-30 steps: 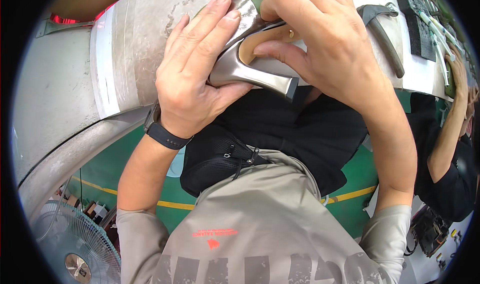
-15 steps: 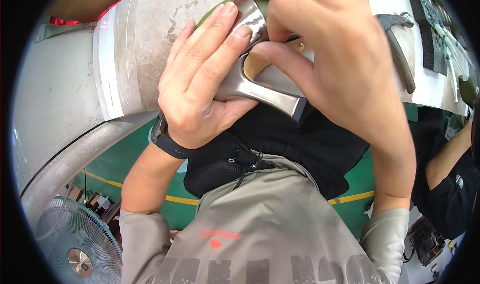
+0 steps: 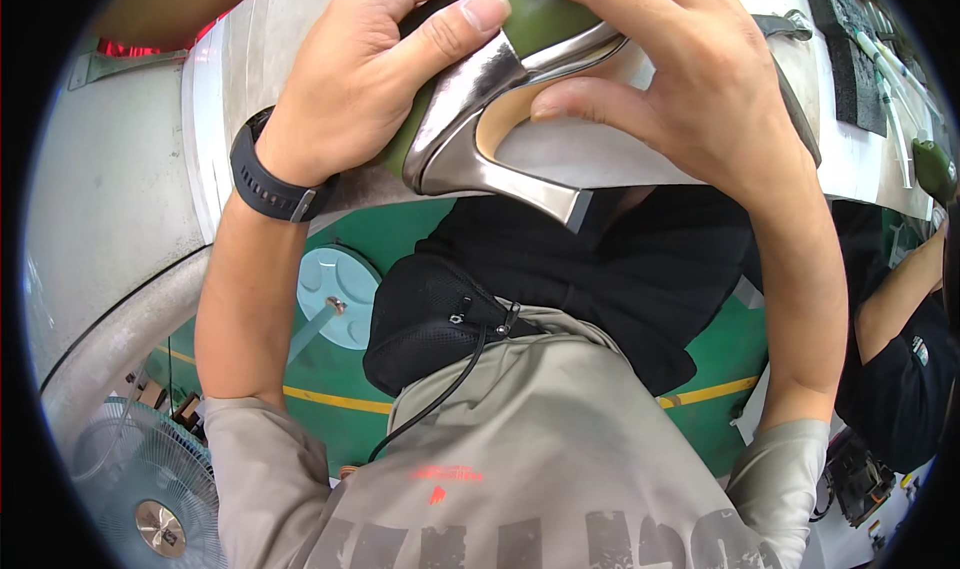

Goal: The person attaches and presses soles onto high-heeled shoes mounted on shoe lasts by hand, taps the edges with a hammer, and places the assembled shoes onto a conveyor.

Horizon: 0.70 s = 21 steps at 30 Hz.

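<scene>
Now the left hand [image 3: 345,94], shifted off the heel [image 3: 530,191], clasps the green-and-silver shoe [image 3: 462,119] under its thumb, opposite the spread right hand [image 3: 690,94], suggesting a regrip.

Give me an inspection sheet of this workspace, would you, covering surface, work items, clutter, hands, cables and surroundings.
Surface: pale worktable, marked in places.
Work items: green and metallic high-heeled shoe, heel pointing toward lower right.
Clutter: dark tool, partly hidden, and black block at right.
Hands: left hand grips the shoe; right hand is on its green upper, thumb near the arch, contact unclear.
Cables: thin pale cord by the fan, purpose unclear.
Surroundings: green floor with yellow line; another person's arm at right.
</scene>
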### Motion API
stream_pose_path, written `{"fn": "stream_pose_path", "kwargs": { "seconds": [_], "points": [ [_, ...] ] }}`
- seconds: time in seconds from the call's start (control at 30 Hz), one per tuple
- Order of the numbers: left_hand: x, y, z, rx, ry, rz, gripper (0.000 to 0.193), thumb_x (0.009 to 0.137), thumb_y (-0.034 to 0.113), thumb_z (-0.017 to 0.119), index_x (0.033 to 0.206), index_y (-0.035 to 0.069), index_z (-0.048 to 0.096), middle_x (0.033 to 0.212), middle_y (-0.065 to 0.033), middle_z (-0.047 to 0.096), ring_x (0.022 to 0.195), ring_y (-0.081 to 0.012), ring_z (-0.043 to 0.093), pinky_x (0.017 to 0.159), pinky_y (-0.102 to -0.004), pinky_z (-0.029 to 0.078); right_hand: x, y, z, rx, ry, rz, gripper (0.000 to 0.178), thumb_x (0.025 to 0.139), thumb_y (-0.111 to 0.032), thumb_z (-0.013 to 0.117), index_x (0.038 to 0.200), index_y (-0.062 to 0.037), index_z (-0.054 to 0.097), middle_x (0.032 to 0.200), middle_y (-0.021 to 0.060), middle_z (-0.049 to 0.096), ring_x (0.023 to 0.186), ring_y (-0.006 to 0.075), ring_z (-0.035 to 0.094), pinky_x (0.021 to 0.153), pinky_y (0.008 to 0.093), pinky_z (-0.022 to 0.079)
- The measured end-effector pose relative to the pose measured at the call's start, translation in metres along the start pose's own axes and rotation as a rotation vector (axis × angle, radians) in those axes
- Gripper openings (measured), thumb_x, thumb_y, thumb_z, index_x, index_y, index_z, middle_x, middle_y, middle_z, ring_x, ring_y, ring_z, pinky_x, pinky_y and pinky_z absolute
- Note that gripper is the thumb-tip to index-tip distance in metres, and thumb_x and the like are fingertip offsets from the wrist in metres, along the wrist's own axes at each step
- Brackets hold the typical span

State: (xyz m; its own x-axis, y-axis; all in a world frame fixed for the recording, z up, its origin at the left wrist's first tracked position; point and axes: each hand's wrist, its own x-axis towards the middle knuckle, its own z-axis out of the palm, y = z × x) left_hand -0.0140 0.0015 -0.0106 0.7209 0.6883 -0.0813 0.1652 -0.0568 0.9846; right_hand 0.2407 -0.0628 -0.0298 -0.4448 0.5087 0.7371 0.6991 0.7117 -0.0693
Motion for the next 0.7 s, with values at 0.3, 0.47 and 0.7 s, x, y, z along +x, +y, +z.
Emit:
{"fn": "stream_pose_path", "kwargs": {
  "seconds": [0.3, 0.47, 0.7],
  "points": [
    [0.01, 0.006, -0.003, 0.244, -0.129, 0.159, 0.057, 0.102, 0.016, 0.072, 0.149, -0.009, 0.052, 0.14, -0.0176, 0.065, 0.127, -0.0194, 0.061, 0.108, -0.0337, 0.049, -0.011, 0.019, 0.013, -0.091, 0.033, -0.122, 0.067, 0.073, -0.039, 0.09, 0.127, -0.005, 0.068, 0.138, 0.0222, 0.059, 0.13, 0.0457, 0.055, 0.105, 0.0568, 0.048],
    [0.01, 0.017, 0.003, 0.467, -0.099, 0.214, 0.051, 0.103, 0.018, 0.067, 0.147, -0.004, 0.058, 0.15, -0.0196, 0.061, 0.139, -0.0291, 0.058, 0.118, -0.0401, 0.042, -0.012, 0.015, 0.007, -0.128, -0.037, -0.103, 0.068, 0.075, -0.041, 0.088, 0.129, -0.0047, 0.068, 0.139, 0.0222, 0.058, 0.131, 0.045, 0.054, 0.105, 0.057, 0.047],
    [0.007, 0.01, 0.008, 0.439, -0.052, 0.275, 0.047, 0.102, 0.013, 0.068, 0.143, -0.006, 0.059, 0.138, -0.018, 0.066, 0.129, -0.0285, 0.063, 0.112, -0.037, 0.045, 0.031, -0.005, -0.031, 0.052, -0.378, 0.023, 0.069, 0.076, -0.034, 0.091, 0.134, -0.0049, 0.065, 0.142, 0.0243, 0.057, 0.134, 0.0453, 0.053, 0.106, 0.0539, 0.048]
  ]
}}
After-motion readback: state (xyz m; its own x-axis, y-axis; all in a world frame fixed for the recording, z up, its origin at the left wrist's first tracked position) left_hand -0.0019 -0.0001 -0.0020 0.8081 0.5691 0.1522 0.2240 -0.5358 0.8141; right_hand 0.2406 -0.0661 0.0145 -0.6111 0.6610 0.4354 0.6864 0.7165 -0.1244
